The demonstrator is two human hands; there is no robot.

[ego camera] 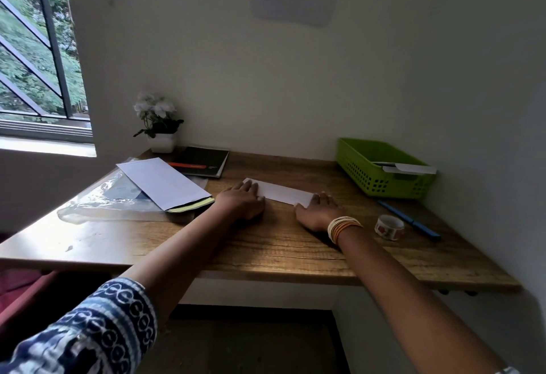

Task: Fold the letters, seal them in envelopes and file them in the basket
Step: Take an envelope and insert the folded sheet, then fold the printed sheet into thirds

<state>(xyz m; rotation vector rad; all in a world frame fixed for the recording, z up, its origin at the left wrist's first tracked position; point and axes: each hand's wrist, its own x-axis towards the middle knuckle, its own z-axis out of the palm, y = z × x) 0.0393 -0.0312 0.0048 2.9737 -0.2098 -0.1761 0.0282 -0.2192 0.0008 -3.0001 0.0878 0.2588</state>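
Mid-desk, toward the back edge, a folded white letter (283,192) lies flat on the wooden desk (266,243). Left hand (240,199) rests palm-down over its left end, right hand (317,209) over its right end – fingers on both look straight and flat, pressing, nothing pinched or gripped. Looks like a crease being set.

Handling, as I judge it: paper is light, thin, limp. It'll slide on the smooth wood if pushed sideways, and it creases for good if mishandled. Best hold is a pinch at a short end or a lifted corner; flat on the desk there's no edge to get under, so drag it off the front edge or peel up a corner first.

At the left edge a white envelope (164,183) lies on a clear plastic sleeve (97,199), open mouth toward the front. In the back right corner sits the green basket (381,174), at least one envelope already inside. Tape roll (389,227) and blue pen (409,220) lie near the right edge – within reach for sealing.
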